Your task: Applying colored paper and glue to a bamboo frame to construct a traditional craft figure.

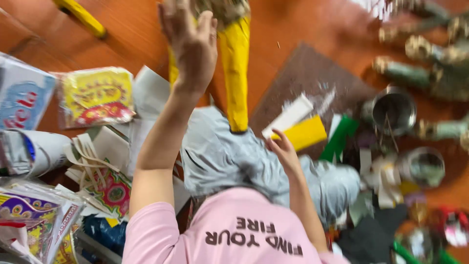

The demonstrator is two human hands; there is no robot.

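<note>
Left hand raised, fingers spread open, back to camera, touching yellow cone; actual hold cannot be told. Cone standing over orange floor, tip pointing down. Right hand low, loosely open, empty, just beside yellow sheet and grey cloth.

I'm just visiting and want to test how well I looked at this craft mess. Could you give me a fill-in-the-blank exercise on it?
1. The left hand is raised against a long wrapped object whose colour is ___.
2. The shirt sleeve on that arm is ___.
3. The right hand is nearest a yellow paper piece beside a strip coloured ___.
4. The metal bowl lies to this hand's ___ side.

Missing words: yellow; pink; white; right
</note>
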